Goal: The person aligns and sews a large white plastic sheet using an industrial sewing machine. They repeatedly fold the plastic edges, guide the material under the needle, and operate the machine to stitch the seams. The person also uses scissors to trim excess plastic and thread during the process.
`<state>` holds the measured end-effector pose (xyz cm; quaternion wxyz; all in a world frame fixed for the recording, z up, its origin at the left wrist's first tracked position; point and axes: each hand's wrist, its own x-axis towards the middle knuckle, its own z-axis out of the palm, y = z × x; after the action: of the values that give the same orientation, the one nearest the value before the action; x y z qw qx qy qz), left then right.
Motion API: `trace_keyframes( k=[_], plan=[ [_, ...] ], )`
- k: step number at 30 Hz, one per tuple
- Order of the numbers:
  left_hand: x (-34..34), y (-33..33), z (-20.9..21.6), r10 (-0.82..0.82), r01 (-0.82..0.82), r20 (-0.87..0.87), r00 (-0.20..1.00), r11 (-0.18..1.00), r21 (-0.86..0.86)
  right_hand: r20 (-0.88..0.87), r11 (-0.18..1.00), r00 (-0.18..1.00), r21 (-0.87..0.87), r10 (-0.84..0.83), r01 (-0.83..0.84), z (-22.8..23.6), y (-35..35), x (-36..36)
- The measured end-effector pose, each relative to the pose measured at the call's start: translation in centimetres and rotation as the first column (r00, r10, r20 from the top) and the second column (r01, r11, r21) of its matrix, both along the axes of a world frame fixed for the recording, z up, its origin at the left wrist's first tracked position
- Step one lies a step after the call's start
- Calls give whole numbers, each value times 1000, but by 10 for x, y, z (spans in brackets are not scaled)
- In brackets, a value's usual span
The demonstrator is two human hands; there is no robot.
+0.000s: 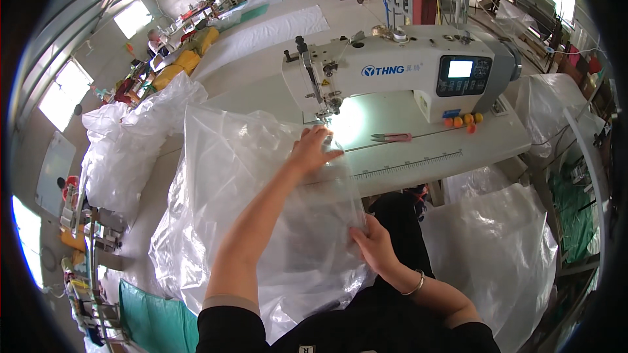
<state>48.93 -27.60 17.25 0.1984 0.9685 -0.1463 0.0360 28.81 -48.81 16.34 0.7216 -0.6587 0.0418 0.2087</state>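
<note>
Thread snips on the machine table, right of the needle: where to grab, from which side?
Grip the thread snips across the pink handle end, probably from above with the right hand. They lie flat on the white table, lengthwise left to right, blade tips pointing left toward the needle, with bare table around them. The left hand is pressing the clear plastic sheet.

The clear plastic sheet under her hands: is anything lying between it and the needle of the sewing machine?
Nothing visible does. The left hand presses the clear plastic sheet flat right beside the needle of the sewing machine. The right hand holds its near edge. The snips lie off to the right.
</note>
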Motion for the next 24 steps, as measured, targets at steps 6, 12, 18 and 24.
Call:
trace_keyframes(
  k=[6, 12, 18, 24],
  plan=[
    [15, 7, -11, -95, 96, 12, 995, 994, -47, 470, 990, 877, -47, -98, 136, -29, -9, -13],
    [-2, -4, -6, 76, -73, 89, 993, 997, -36, 715, 845, 640, -500, 281, 188, -28, -21, -12],
    [-12, -3, -15, 11, 2, 180, 984, 997, -74, 693, 791, 620, -584, 369, 182, -42, -22, -7],
    [-23, -7, -7, 35, -22, 196, 980, 998, -65, 749, 852, 645, -431, 153, 298, -21, -26, 46]
  ],
)
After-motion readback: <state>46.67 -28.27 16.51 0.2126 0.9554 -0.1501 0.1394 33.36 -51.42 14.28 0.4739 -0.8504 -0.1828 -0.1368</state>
